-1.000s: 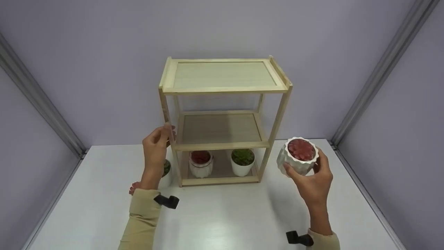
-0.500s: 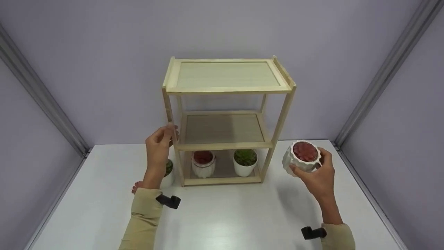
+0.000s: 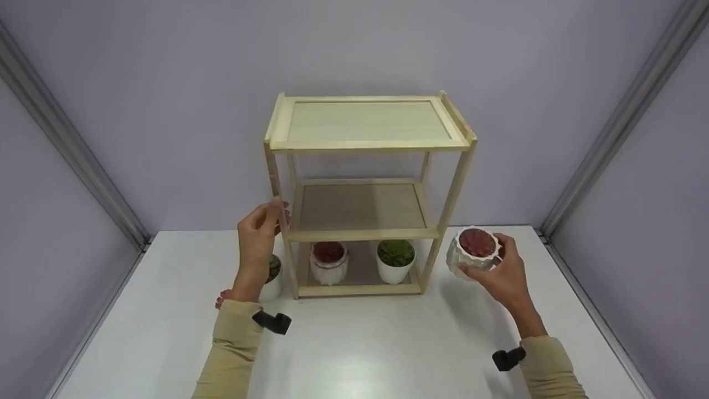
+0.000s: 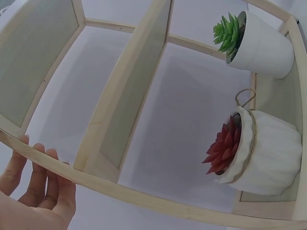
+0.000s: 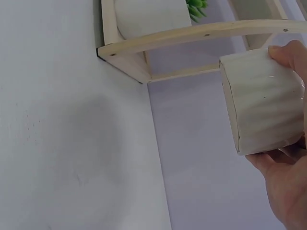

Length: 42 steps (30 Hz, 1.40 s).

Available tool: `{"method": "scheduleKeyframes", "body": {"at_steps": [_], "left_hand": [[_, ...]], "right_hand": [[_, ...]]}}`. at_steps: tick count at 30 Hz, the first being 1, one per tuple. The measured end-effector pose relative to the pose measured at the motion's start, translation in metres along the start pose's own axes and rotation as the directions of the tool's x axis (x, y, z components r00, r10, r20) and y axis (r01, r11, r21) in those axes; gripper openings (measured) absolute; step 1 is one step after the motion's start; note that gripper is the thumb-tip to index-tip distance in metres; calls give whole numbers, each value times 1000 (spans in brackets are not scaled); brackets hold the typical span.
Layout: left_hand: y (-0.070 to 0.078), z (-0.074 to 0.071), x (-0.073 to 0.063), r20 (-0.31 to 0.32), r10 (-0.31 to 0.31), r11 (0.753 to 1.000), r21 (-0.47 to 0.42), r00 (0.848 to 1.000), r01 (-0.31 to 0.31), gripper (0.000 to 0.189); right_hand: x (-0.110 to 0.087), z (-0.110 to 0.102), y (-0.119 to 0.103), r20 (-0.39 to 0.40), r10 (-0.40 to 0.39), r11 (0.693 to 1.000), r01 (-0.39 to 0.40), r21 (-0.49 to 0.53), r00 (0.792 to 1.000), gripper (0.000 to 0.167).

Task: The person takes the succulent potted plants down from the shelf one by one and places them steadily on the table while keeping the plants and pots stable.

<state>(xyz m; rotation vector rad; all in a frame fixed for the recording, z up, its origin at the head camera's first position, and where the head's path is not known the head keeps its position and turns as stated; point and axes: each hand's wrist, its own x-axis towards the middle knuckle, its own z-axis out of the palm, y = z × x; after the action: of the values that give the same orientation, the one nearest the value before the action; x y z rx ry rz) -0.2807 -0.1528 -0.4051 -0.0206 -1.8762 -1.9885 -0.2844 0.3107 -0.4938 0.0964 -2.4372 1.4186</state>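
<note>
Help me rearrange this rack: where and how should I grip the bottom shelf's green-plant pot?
Probably by opposite sides of the white pot, below its rim, coming from the open front of the rack. It stands upright and narrows toward its base, so a high grip should hold; the middle shelf overhead blocks reaching straight down.

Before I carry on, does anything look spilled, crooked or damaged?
Nothing stands out. The twine-tied pot and green-plant pot stand upright on the wooden rack, with no spill visible. The held pot in the right hand looks undamaged. The red plant behind the left sleeve is too hidden to judge.
</note>
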Motion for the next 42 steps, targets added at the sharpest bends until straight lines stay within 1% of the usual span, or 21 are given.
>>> {"method": "scheduleKeyframes", "body": {"at_steps": [5,11,16,21,25,33,38,42], "left_hand": [[0,1,1,14,-6,1000,-1,1000,6,37],[0,0,3,39,-14,999,29,999,13,43],[0,-3,3,45,-16,999,29,999,14,44],[0,-5,1,49,-19,999,26,999,18,44],[1,-6,1,44,-14,999,40,999,13,42],[1,-8,1,51,-12,998,56,999,9,39],[1,-8,1,59,-5,999,53,998,2,34],[0,-8,1,65,-6,999,48,998,3,34]], "right_hand": [[10,7,21,40,6,1000,-7,23,999,99],[16,17,42,84,63,998,-63,-2,995,101],[19,23,50,135,112,994,-113,-1,985,104],[22,26,57,182,163,986,-168,14,970,107],[23,29,61,211,175,981,-188,40,962,108],[26,35,68,217,159,982,-177,66,963,105],[27,41,75,214,193,971,-218,95,957,103],[27,43,79,219,218,965,-244,98,951,102]]}}
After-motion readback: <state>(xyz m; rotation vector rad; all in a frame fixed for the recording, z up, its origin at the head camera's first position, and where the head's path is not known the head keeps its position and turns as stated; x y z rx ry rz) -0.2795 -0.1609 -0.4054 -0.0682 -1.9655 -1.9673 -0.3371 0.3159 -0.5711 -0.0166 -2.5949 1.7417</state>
